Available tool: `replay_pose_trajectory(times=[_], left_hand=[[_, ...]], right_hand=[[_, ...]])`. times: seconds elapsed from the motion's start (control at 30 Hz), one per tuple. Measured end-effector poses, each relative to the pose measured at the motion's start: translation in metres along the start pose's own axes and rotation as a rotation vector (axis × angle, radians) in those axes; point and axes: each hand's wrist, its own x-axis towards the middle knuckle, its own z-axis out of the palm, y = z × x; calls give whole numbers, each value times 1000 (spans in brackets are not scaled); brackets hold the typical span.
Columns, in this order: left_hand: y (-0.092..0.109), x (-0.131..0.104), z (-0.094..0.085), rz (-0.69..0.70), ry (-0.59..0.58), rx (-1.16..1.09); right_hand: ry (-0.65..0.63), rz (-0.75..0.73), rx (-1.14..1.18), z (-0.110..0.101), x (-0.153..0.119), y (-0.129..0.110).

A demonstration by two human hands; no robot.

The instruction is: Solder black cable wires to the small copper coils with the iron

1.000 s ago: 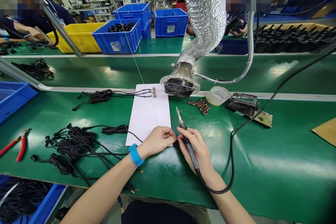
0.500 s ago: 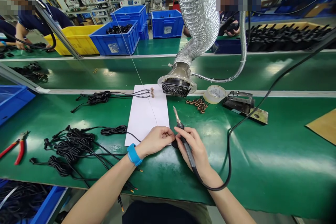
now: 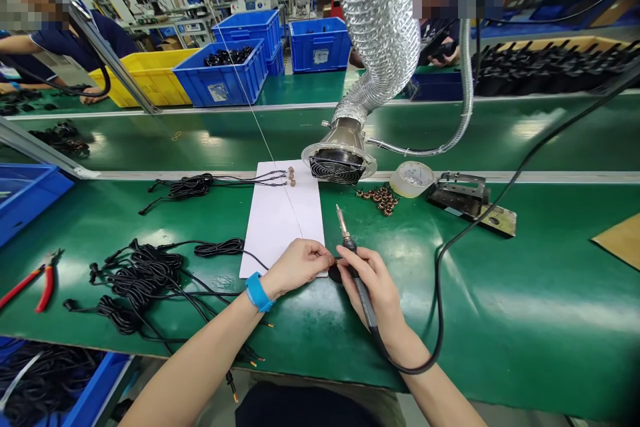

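Observation:
My left hand (image 3: 301, 265) is closed in a pinch over the lower right corner of the white sheet (image 3: 280, 220). It holds the end of a black cable (image 3: 220, 248). My right hand (image 3: 375, 287) is wrapped round a soldering iron (image 3: 359, 280), its tip pointing up and away from me. The fingertips of both hands nearly meet above a small round black piece (image 3: 335, 273). A thin wire (image 3: 287, 197) runs down from above towards my left hand. Three small brass parts (image 3: 292, 177) lie at cable ends on the sheet.
Black cable bundles (image 3: 145, 280) and red pliers (image 3: 49, 283) lie left. A fan hood (image 3: 340, 153) hangs over the sheet's far edge. Brass parts (image 3: 383, 200), a round tub (image 3: 413, 179) and a metal stand (image 3: 460, 197) are at right. People work across the bench.
The fingers of my right hand and the iron have shifted slightly right. My left hand keeps its pinch. At far left, a person's arm has moved.

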Motion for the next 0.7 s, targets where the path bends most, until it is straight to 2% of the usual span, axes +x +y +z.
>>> replay_pose_trajectory(times=[0.13,0.33,0.47,0.7], left_hand=[[-4,1,0,-16,33,3],[-5,0,2,-27,62,51],[-4,-1,4,-25,69,69],[-7,0,3,-7,49,92]], right_hand=[[153,65,-24,-12,-7,-3],[290,255,19,-35,-42,-10],[309,182,37,-37,-48,-18],[234,88,24,-37,-37,-18]])
